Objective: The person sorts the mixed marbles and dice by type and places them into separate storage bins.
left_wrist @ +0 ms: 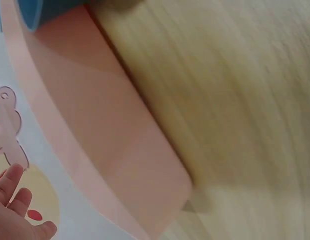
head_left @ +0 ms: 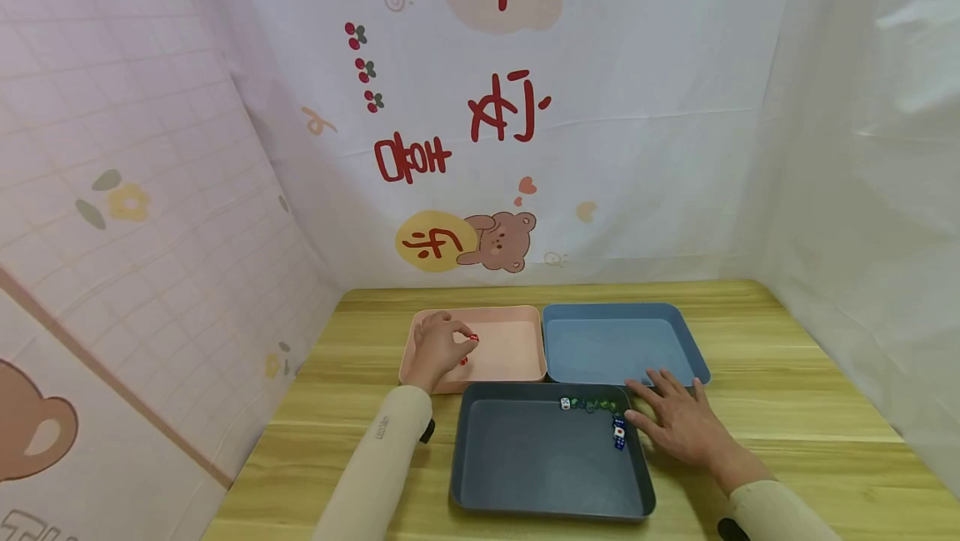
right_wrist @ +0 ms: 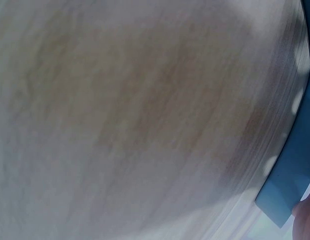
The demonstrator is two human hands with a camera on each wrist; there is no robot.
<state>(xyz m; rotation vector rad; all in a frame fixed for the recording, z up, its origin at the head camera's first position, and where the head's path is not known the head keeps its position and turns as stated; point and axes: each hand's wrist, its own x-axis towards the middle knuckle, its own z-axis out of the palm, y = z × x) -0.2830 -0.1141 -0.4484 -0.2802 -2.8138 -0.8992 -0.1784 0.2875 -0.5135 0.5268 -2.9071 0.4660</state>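
My left hand (head_left: 438, 351) is over the pink tray (head_left: 510, 345), pinching a red die (head_left: 474, 338) between thumb and index finger. A second red die (head_left: 463, 360) lies in that tray, below the fingers. In the left wrist view, part of the left hand (left_wrist: 20, 210) shows at the lower left corner. Beside the dark grey tray's right rim, my right hand (head_left: 681, 420) has its fingers spread, fingertips close to the rim. Inside the dark grey tray (head_left: 547, 474) are a white die (head_left: 566, 403), several green dice (head_left: 592, 404) and several blue dice (head_left: 618, 443).
A blue tray (head_left: 615, 345) stands right of the pink one, behind the dark grey tray. All three trays sit close together on a wood-grain table (head_left: 772, 408). Printed cloth (head_left: 637, 149) hangs behind and at both sides.
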